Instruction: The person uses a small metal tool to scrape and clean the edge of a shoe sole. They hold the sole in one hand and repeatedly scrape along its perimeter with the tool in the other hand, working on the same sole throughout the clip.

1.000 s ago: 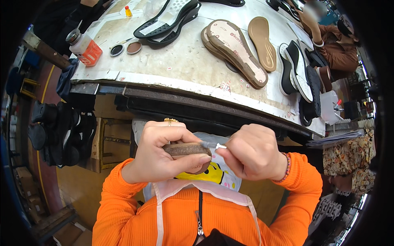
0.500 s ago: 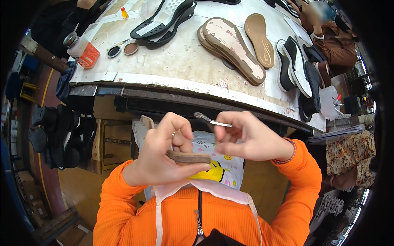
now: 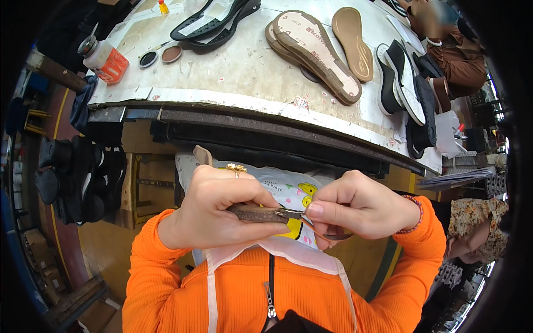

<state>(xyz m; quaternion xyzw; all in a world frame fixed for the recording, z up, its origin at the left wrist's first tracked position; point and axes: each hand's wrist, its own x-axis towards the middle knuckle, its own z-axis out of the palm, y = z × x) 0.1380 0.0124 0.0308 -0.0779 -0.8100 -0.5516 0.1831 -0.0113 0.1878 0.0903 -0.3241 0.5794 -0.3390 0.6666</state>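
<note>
Hands meet just below the worktop (image 3: 244, 72) edge — the left hand (image 3: 214, 213) is wrapped around a narrow brown strap-like piece (image 3: 256, 213) held level at chest height, while the right hand (image 3: 361, 208) pinches a small metal tool (image 3: 294, 213) against the strap's near end, thumb and forefinger tight on it. Both grips are closed, one on the piece and one on the tool, and the two things touch where the tool's tip meets the strap. A thin curved strip (image 3: 327, 234) hangs from beneath the right fingers; what it is cannot be told.

The work looks to be mid-step, a trimming or fastening at the strap's end. Judging by the pose, the next move calls for a steady left hand and a fine, controlled push or squeeze from the right, so that the tool does not slip off the narrow edge.

On the worktop above lie tan shoe soles (image 3: 313, 50), a tan insole (image 3: 352, 43), black sandal uppers (image 3: 214, 22), black-and-white soles (image 3: 408, 83), two small round tins (image 3: 160, 55) and a bottle with an orange label (image 3: 102, 58) — all well apart from the hands. Another person in a brown sleeve (image 3: 458, 58) works at the far right.
</note>
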